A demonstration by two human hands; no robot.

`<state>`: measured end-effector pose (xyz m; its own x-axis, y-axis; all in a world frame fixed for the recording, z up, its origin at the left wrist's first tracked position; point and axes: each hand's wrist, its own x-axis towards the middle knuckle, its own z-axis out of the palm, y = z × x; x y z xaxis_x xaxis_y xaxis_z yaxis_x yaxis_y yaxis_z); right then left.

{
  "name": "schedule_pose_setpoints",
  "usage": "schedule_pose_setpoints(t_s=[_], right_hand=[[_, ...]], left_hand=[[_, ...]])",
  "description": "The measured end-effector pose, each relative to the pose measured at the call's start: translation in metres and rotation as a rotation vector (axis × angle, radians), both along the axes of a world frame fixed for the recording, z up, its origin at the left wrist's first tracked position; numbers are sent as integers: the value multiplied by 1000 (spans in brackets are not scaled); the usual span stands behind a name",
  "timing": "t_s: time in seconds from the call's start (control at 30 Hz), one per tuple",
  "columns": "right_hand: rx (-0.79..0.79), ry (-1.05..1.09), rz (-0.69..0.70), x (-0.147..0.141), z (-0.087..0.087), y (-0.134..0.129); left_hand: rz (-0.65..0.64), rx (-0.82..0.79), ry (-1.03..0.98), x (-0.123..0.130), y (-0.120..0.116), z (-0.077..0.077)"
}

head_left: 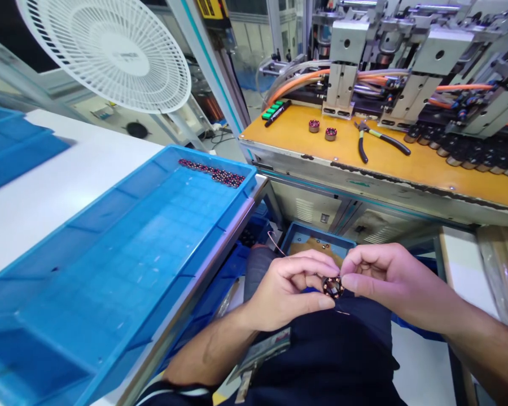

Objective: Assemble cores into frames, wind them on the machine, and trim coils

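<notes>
A small ring-shaped motor stator, black with copper windings, is held over my lap. My left hand grips it from the left between thumb and fingers. At its right edge, the thumb and forefinger of my right hand are pinched together, touching the stator. Whether a wire end lies between those fingertips is too small to tell. On the orange bench, two similar wound stators sit beside cutting pliers with black handles.
At left on the white table lies a blue tray, with several stators lined up at its far end. A white fan stands behind it. Machinery and a row of dark cylindrical parts occupy the bench. Below is a blue bin.
</notes>
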<state>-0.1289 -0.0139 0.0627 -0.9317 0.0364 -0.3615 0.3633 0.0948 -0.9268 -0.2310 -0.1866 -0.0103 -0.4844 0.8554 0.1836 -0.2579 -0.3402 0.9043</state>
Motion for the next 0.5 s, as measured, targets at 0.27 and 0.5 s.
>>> schedule_pose_setpoints(t_s=[0.27,0.5], right_hand=[[240,120,121,6,2,2],[281,225,107,11,-3,1]], left_hand=[[-113,15,-221,3,1,-4],[-99,10,-169,3,3,-6]])
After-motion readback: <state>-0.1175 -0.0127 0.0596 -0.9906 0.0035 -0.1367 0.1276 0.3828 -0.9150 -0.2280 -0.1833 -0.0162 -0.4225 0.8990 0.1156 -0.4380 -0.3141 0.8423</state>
